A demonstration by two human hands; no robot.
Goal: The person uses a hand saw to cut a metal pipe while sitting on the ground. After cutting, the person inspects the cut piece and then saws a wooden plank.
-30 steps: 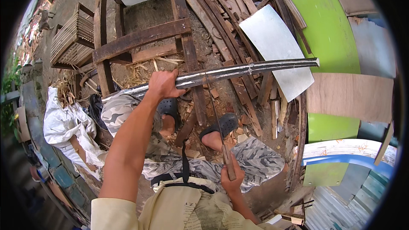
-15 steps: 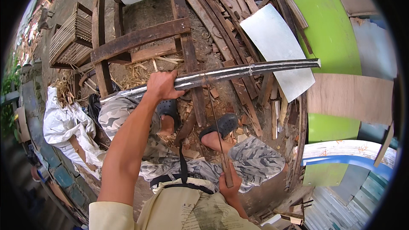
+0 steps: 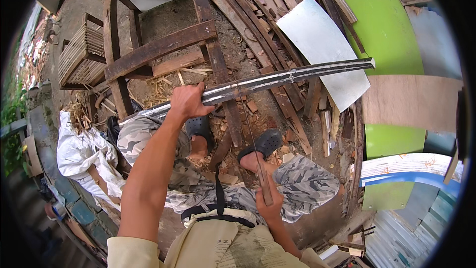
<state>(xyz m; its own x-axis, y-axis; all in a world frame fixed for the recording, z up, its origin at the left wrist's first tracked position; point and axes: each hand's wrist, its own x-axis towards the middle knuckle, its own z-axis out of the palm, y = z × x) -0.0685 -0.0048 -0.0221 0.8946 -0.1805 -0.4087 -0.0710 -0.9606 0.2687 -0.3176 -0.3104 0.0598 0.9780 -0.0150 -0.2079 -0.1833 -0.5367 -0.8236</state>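
Observation:
My left hand point(image 3: 187, 100) grips a long, curved, grey-black strip of wood point(image 3: 297, 74) that stretches across the view from lower left to upper right. My right hand point(image 3: 267, 203), close to my body, holds the wooden handle of a thin long-bladed knife point(image 3: 250, 134). The blade runs upward and its upper part meets the strip just right of my left hand. Below the strip are my legs in camouflage trousers and my feet in dark clogs point(image 3: 265, 141).
A dark wooden frame point(image 3: 158, 47) stands on the dirt ahead, with a slatted crate point(image 3: 79, 54) to its left. Planks and wood chips litter the ground. A grey metal sheet point(image 3: 322, 44), a green panel point(image 3: 391, 30) and a plywood board point(image 3: 411, 101) lie on the right. A white sack point(image 3: 79, 151) is on the left.
The strip has shifted slightly and my right hand with the knife has moved a little. My left hand keeps its grip in nearly the same place.

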